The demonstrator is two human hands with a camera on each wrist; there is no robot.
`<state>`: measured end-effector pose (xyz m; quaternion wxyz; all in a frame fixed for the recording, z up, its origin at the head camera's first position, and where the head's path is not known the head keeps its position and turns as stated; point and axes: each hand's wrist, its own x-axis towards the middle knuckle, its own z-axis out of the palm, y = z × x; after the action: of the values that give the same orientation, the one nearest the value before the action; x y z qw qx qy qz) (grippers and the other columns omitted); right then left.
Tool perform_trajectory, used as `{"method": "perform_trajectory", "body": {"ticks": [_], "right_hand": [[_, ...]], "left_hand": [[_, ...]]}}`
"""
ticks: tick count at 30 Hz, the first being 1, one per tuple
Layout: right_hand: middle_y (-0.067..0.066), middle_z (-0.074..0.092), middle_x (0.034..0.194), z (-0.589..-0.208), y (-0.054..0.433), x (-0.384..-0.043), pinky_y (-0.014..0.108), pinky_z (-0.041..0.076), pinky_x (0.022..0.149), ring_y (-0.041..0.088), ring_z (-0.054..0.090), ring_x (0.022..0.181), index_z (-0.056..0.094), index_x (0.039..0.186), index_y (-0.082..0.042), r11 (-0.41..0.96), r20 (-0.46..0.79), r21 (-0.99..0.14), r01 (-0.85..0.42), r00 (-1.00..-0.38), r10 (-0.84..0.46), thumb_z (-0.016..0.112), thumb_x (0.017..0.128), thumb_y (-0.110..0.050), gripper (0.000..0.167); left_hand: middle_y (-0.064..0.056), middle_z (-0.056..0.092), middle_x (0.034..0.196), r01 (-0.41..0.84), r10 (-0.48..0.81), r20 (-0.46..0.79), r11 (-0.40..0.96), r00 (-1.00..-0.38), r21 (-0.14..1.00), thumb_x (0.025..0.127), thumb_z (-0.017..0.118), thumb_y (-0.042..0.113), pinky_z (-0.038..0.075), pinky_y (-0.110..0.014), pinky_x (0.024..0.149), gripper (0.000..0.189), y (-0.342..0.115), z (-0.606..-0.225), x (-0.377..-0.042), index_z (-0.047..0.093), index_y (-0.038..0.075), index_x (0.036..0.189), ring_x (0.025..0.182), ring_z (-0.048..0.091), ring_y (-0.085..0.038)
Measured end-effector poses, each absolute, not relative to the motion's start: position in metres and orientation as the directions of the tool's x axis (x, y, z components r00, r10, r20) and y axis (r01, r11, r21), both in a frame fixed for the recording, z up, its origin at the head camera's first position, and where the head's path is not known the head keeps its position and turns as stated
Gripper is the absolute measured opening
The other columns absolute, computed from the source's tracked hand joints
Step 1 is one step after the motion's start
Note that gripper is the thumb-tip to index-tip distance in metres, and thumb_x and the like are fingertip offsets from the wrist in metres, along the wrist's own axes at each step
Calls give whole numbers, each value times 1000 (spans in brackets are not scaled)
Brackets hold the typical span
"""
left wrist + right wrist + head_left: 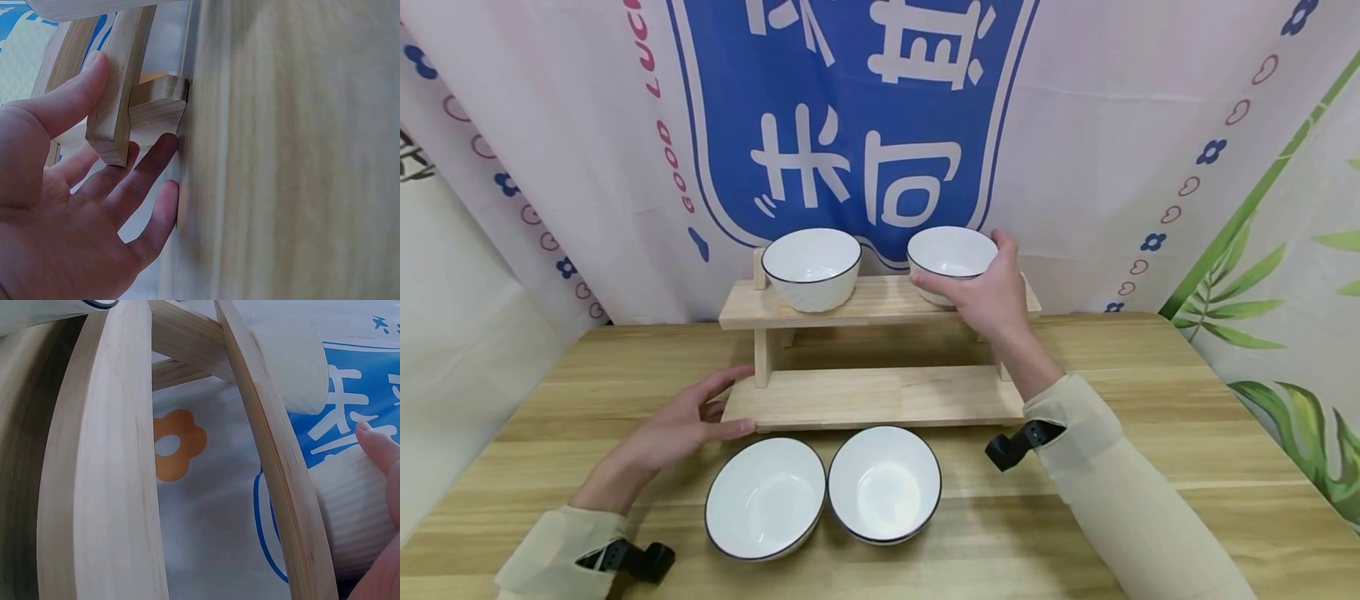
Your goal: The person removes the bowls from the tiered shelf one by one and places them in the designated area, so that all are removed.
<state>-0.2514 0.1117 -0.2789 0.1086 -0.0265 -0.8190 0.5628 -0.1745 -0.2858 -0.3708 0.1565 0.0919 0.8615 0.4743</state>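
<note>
At the right end of the two-tier wooden stand [880, 396], my right hand [988, 292] holds a white bowl [943, 246] with a dark rim, thumb across its near side and fingers round its right. The bowl sits upright at the upper board; its ribbed outer wall [359, 506] shows in the right wrist view. My left hand [681, 421] grips the left end of the lower board [115, 94], thumb over the top and fingers beneath it. A second white bowl [812, 267] stands on the upper board's left part.
Two more white bowls, a left one [766, 498] and a right one [885, 485], lie side by side in front of the stand on the wood-grain table [1000, 533]. A printed curtain [1097, 167] with a blue sign hangs right behind the stand.
</note>
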Motion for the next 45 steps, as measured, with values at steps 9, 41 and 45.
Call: {"method": "perform_trajectory", "body": {"ticks": [9, 41, 45], "right_hand": [[16, 38, 169, -278, 112, -252, 53, 41, 125, 35, 43, 151, 12, 172, -15, 376, 131, -925, -58, -977, 171, 97, 74, -52, 134], [14, 38, 167, -277, 137, -239, 52, 45, 122, 34, 47, 147, 21, 168, -12, 297, 117, -949, -107, -993, 17, 98, 79, -32, 119], [15, 38, 167, -277, 141, -235, 51, 44, 122, 34, 48, 146, 21, 168, -11, 291, 116, -950, -108, -993, 9, 98, 79, -30, 119]], "left_hand": [[-30, 19, 175, -3, 308, -191, 521, -932, 854, 100, 78, 29, 37, -71, 120, 93, -286, -371, -174, 22, 14, 172, 154, 37, -57], [-29, 22, 175, 4, 308, -180, 515, -934, 857, 100, 79, 29, 34, -71, 122, 92, -286, -371, -174, 23, 15, 172, 155, 37, -55], [-29, 23, 175, 8, 311, -178, 513, -934, 858, 100, 79, 28, 33, -72, 122, 92, -286, -371, -174, 23, 15, 172, 155, 38, -56]]}}
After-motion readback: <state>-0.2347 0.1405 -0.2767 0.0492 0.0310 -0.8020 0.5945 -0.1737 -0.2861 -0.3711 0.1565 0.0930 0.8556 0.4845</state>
